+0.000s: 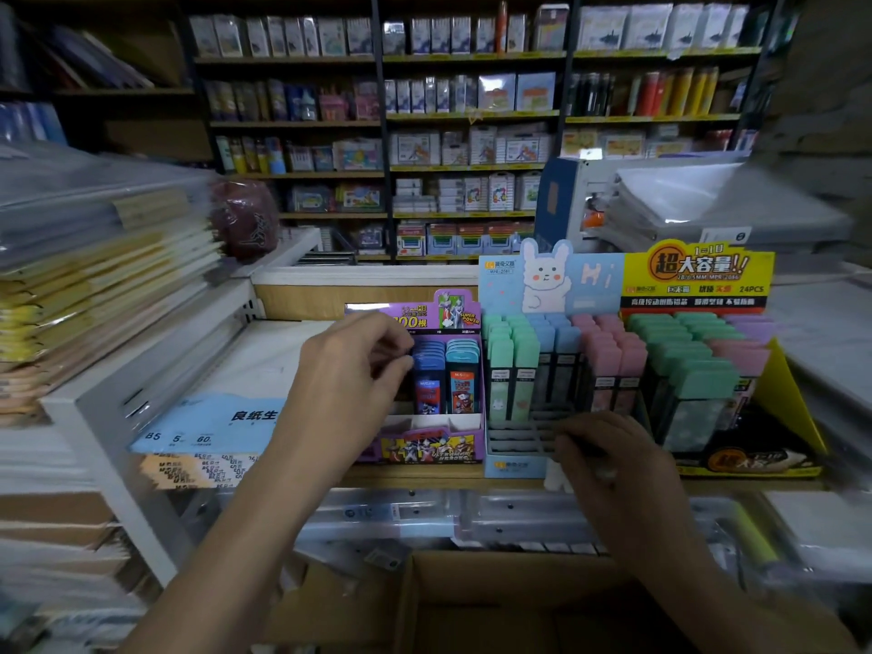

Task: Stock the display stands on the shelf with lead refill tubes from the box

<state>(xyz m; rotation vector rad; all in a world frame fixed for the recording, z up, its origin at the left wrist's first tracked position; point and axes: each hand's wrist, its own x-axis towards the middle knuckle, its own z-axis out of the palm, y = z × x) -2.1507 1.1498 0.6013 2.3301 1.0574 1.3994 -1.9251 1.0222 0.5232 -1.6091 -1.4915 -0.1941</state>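
Three display stands are in view: one purple stand (424,448), one pale blue stand (512,464) and one yellow stand (795,403). There are two hands, one left hand (349,370) and one right hand (608,448). One cardboard box (495,601) lies below them.

The blue tubes (429,370) at the left hand's (349,365) fingertips are glossy plastic, standing in a printed card stand (424,448). Beyond the right hand (608,455), the pastel tubes (608,365) have matt caps over see-through bodies. Below both hands is a box (495,601) of dull brown cardboard. Left of the left hand, paper stacks (94,257) lie in shiny plastic wrap.
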